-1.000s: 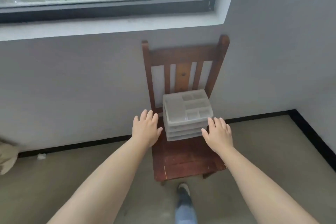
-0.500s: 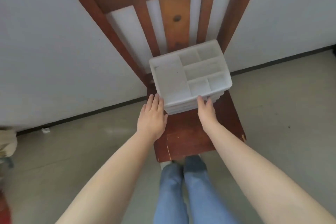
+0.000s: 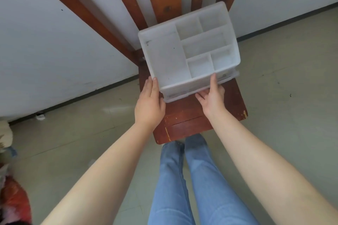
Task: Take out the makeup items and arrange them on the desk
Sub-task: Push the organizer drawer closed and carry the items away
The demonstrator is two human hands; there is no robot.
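Organizer [image 3: 189, 55], a translucent white plastic box with a divided top tray, sits just above the centre of the frame on the seat of a reddish-brown wooden chair [image 3: 184, 120], its back edge close to the chair's slats. From my remote seat I see six open compartments on top (one large on the left, five smaller on the right), and I can make out nothing lying in any of them. Below the tray the front shows stacked drawer edges, too cloudy to see into.

My left hand [image 3: 149, 104] lies against the box's lower-left corner, fingers straight and together along the side wall, thumb at the front edge; it presses rather than wraps. My right hand [image 3: 212, 97] is at the lower-right part of the front: the thumb reaches up onto the tray's front rim while the fingers curl underneath the bottom drawer edge, so it has a pinch-like hold there.

Both bare forearms run in from the bottom corners. Blue jeans [image 3: 192, 184] fill the bottom centre, standing close to the chair. Grey floor [image 3: 283, 106] spreads on either side, meeting a white wall [image 3: 54, 51] along a dark baseboard.
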